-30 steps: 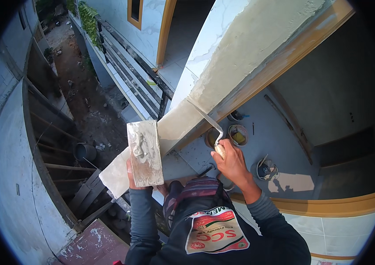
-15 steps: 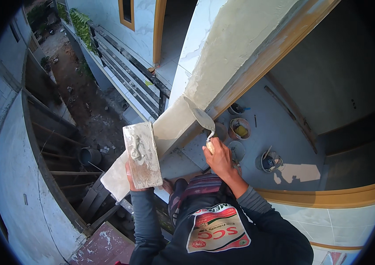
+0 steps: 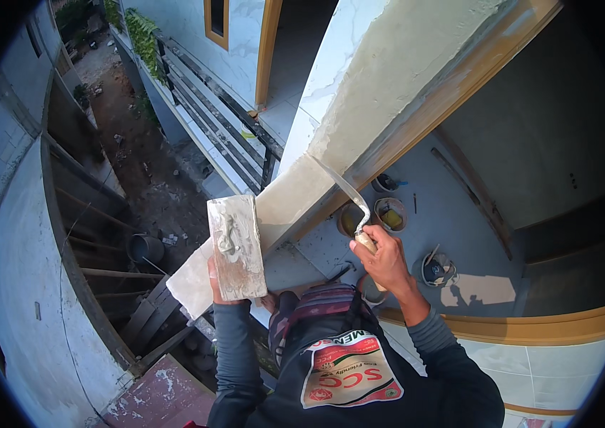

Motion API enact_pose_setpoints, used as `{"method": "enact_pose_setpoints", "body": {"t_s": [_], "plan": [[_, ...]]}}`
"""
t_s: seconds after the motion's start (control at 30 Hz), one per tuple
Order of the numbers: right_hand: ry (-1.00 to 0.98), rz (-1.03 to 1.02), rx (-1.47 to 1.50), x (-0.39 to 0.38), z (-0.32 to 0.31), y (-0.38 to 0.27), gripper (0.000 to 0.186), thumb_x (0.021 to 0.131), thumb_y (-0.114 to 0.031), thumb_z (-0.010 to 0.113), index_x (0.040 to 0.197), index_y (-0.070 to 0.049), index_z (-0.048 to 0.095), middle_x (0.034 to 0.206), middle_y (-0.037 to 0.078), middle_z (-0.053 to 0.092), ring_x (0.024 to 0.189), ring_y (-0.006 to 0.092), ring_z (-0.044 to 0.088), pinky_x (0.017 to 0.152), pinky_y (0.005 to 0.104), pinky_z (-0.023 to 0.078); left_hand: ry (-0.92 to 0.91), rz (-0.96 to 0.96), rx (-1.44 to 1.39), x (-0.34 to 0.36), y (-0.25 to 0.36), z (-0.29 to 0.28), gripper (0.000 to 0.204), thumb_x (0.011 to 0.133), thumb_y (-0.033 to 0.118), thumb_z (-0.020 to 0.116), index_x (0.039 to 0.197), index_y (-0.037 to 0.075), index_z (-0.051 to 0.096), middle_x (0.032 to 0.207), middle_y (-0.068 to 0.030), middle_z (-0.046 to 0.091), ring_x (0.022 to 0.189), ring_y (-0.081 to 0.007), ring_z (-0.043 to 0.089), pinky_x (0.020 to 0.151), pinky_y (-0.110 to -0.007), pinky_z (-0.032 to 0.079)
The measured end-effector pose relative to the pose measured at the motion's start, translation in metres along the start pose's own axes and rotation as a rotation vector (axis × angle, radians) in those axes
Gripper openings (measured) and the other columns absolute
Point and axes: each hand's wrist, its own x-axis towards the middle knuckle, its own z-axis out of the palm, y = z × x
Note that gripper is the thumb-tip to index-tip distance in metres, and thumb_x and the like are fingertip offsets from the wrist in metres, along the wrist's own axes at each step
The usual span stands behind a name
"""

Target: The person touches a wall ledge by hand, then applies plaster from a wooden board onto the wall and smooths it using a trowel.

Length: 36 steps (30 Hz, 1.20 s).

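My left hand [image 3: 215,284] holds up a flat rectangular board [image 3: 236,247] smeared with a lump of grey plaster. My right hand [image 3: 385,258] grips the handle of a thin metal trowel [image 3: 344,191], whose blade lies against the lower face of a plastered concrete beam [image 3: 388,93]. The beam runs diagonally from the upper right down toward the board, with a tan wooden strip [image 3: 452,100] along its right edge. The board sits just left of the beam's lower end.
Far below on the right is a grey floor with paint tins [image 3: 390,212] and a small bucket [image 3: 436,268]. A dark railing [image 3: 217,121] and a dirt yard [image 3: 145,171] lie below at left, with a curved grey wall [image 3: 24,285] and wooden scaffold poles [image 3: 103,271].
The trowel has swung from low beside the beam's edge up onto its face. The view has shifted slightly; the board in my left hand has stayed about where it was.
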Motion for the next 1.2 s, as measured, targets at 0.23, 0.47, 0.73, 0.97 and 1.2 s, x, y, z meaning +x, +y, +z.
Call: {"method": "enact_pose_setpoints", "body": {"t_s": [0.23,0.47,0.73,0.97,1.2], "plan": [[-0.048,0.301,0.285,0.027,-0.037,0.0,0.028,0.096,-0.012,0.077,0.116,0.006,0.067,0.087,0.005,0.072,0.06,0.006,0.061,0.05,0.0244,0.047,0.031,-0.008,0.023,0.002,0.004,0.002,0.06,0.108,0.042,0.038,0.153,0.004,0.05,0.144,-0.0176,0.064,0.126,-0.0353,0.066,0.106,-0.05,0.056],[-0.021,-0.043,0.175,-0.006,-0.046,-0.024,0.034,0.089,-0.013,0.084,0.113,0.006,0.069,0.085,0.01,0.074,0.067,0.0154,0.068,0.059,0.0312,0.054,0.078,-0.07,0.005,0.008,-0.02,0.023,0.058,0.109,0.041,0.039,0.15,0.002,0.053,0.139,-0.0175,0.066,0.12,-0.0335,0.068,0.104,-0.048,0.057],[-0.19,-0.521,-0.098,-0.041,-0.05,-0.009,0.029,0.079,-0.008,0.088,0.1,0.003,0.071,0.094,0.016,0.074,0.076,0.0313,0.074,0.064,0.0382,0.059,0.052,-0.162,0.02,0.042,-0.065,0.057,0.045,0.112,0.032,0.038,0.144,0.005,0.056,0.132,-0.0139,0.069,0.117,-0.0289,0.07,0.101,-0.045,0.059],[-0.044,-0.493,-0.16,-0.037,-0.02,0.007,0.028,0.083,-0.008,0.086,0.104,0.004,0.07,0.096,0.017,0.074,0.078,0.0347,0.075,0.068,0.0405,0.061,0.179,-0.275,0.299,0.052,-0.079,0.1,0.046,0.116,0.038,0.042,0.15,0.009,0.052,0.136,-0.0088,0.066,0.116,-0.0223,0.069,0.096,-0.039,0.06],[0.036,0.022,0.004,0.003,-0.003,0.011,0.029,0.09,-0.011,0.081,0.111,0.006,0.069,0.093,0.021,0.075,0.081,0.036,0.075,0.072,0.0406,0.058,0.179,-0.345,0.385,0.034,-0.07,0.112,0.047,0.116,0.036,0.046,0.154,0.01,0.051,0.137,-0.007,0.066,0.113,-0.0188,0.07,0.093,-0.035,0.06]]}}
